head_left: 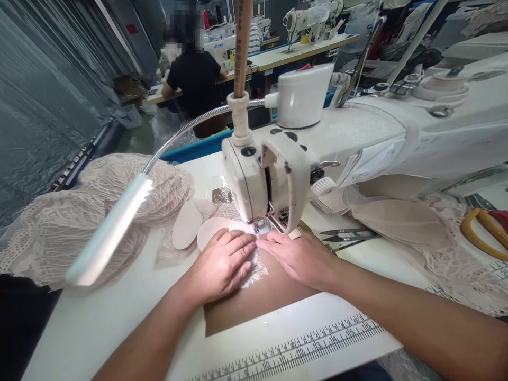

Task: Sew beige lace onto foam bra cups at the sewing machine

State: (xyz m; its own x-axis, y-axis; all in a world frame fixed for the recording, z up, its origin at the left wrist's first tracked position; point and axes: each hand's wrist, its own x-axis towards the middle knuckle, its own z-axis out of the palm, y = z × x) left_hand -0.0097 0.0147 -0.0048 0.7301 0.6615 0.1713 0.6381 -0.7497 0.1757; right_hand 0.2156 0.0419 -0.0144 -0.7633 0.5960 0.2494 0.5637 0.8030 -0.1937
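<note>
My left hand (226, 259) lies palm down with its fingers stretched toward the needle area of a white sewing machine (248, 185). It overlaps the edge of a pale rounded fabric piece (214, 227). Opposite it, my right hand (301, 256) is closed, its thumb and forefinger together close to the presser foot (262, 227). Whatever lies between those fingertips is hidden. Both hands rest over a brown sheet (273, 296) with a shiny clear patch. Left of my left hand is another pale oval piece (186, 225) on sheer fabric.
A lit lamp (111, 227) on a bendy neck hangs at left above piled beige lace (130, 180). Black thread snips (349, 234), beige cups (400, 219) and yellow-handled scissors (484, 230) lie at right. A ruler strip (301, 349) lines the front edge. Behind, a person (194, 79) sits at another table.
</note>
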